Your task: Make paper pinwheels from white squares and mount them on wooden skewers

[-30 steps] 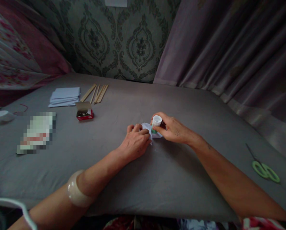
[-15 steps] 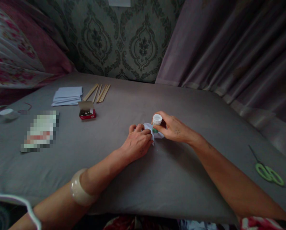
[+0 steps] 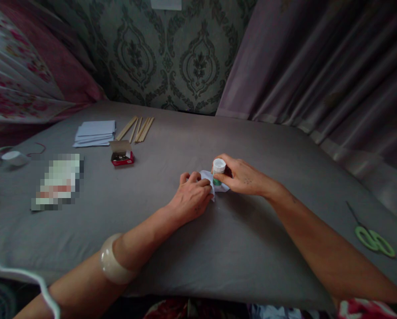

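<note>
On cloth, seemingly mid-work, pinched tube over paper in right grip; couldn't tell closure of left grip; had sticks unused.

Wall: papered grey-green with dark damask medallions
Right-hand curtain: mauve, hanging in deep folds
Left-hand drape: pink and white, flowered
Work surface: covered in plain grey cloth
Light: dim

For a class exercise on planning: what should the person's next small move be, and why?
Probably a short stroke of the tube along the white paper: the right hand grips it roughly upright there, while the left hand rests on the paper's left side.
</note>
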The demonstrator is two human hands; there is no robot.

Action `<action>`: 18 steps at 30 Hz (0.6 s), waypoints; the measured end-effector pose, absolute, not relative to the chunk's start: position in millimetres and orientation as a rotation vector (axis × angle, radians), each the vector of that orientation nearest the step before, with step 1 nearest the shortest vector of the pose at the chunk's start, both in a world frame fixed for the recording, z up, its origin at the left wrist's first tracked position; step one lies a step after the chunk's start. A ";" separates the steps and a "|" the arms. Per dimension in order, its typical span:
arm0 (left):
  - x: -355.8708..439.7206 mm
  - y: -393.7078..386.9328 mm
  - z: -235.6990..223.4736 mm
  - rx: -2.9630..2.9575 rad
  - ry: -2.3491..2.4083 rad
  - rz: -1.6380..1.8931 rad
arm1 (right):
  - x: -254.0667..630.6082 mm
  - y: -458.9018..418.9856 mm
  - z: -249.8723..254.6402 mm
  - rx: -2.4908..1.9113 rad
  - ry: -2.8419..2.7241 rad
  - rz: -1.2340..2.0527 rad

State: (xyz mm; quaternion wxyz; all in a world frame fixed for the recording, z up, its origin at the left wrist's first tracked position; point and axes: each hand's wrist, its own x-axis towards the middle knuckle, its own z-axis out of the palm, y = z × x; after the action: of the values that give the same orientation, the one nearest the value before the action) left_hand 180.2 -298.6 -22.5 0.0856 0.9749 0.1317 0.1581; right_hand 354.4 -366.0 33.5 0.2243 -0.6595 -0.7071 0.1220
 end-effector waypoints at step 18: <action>180.6 -298.1 -24.5 2.885 0.406 0.462 | 362.4 -373.9 53.5 -1.574 -1.602 0.429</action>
State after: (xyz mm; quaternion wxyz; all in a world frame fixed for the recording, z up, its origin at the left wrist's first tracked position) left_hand 180.6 -298.1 -24.5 0.0956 0.9735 0.1370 0.1560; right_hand 362.4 -373.9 53.5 0.4145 -0.6266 -0.6375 0.1708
